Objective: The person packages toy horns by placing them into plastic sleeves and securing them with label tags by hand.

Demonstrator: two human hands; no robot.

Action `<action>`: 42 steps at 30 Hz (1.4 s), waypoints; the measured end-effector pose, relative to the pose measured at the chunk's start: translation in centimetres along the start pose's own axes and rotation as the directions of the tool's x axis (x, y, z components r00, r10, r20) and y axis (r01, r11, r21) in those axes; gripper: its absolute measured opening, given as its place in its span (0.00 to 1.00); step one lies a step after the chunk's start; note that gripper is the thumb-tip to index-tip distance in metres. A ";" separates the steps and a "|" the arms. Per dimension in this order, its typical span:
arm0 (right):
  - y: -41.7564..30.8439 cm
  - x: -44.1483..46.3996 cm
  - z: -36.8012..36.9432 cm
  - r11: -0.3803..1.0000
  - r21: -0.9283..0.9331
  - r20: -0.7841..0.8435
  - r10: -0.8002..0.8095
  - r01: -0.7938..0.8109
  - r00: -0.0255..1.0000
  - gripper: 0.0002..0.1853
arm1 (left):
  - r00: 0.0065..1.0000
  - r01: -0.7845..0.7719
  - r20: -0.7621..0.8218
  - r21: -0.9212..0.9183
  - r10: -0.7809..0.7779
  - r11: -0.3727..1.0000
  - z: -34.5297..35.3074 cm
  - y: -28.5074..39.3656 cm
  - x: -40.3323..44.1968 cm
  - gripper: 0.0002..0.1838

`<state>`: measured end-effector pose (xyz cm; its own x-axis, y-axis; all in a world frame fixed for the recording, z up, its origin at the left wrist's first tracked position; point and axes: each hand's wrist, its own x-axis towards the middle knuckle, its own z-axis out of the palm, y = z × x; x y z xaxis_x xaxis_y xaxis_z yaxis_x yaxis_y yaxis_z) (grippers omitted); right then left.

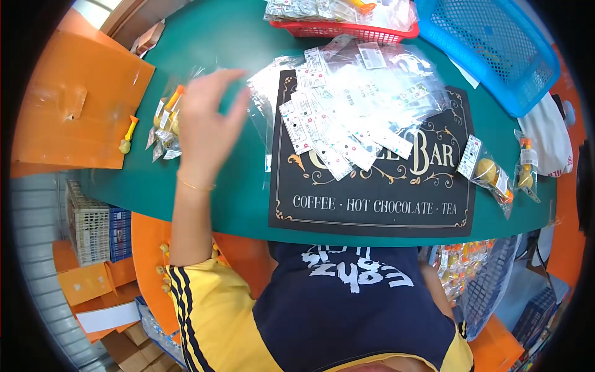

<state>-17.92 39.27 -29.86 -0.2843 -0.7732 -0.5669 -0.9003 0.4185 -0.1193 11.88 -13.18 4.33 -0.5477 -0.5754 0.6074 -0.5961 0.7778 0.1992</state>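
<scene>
My left hand [214, 121] is raised over the left of the green table, slightly blurred, with thumb and fingers apart and nothing visible in it. Just beside it lies a small pile of clear bags [166, 127] holding yellow and orange pieces. Farther left rests a loose yellow-and-orange piece [128, 136] with a round end. To the right of the hand, clear plastic bags with white printed labels [322, 124] are fanned over a black "Coffee Bar" mat [372, 214]. My right forearm drops below the table edge at the right, and that hand is hidden.
A red basket [347, 30] of labelled bags and a blue basket [527, 80] stand at the back. Two filled bags [489, 177] lie at the right. An orange box [80, 99] borders the left side. Below the table edge is a container of bagged pieces [462, 266].
</scene>
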 end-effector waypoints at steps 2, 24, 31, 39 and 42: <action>4.2 -2.8 7.4 0.977 0.150 0.061 0.147 -0.154 0.987 0.19 | 0.993 0.119 -0.041 0.198 -0.113 0.973 -0.8 -3.7 -0.7 0.12; -0.5 8.7 6.2 0.030 0.942 -0.327 0.294 0.334 0.898 0.30 | 0.969 0.245 0.029 -0.026 -0.244 0.969 -4.0 0.3 -3.0 0.06; 2.0 6.7 5.5 0.678 0.731 -0.114 0.224 -0.071 0.968 0.22 | 0.898 0.016 0.396 -0.460 0.189 0.888 -0.4 7.9 -2.7 0.03; 0.5 2.3 -2.6 0.926 0.092 0.190 0.345 -0.366 0.919 0.19 | 0.805 0.065 0.522 -0.550 0.282 0.833 3.5 10.8 -3.2 0.05; -7.3 -0.3 -23.1 0.981 0.175 0.211 0.040 -0.078 0.977 0.17 | 0.779 0.197 0.583 -0.578 0.232 0.792 4.8 10.7 -3.3 0.05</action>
<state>-18.88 25.50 -9.99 -0.2443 -0.6377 -0.7305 -0.8037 0.5547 -0.2154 4.53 -4.18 0.78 -0.9069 -0.4154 0.0706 -0.2409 0.6486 0.7220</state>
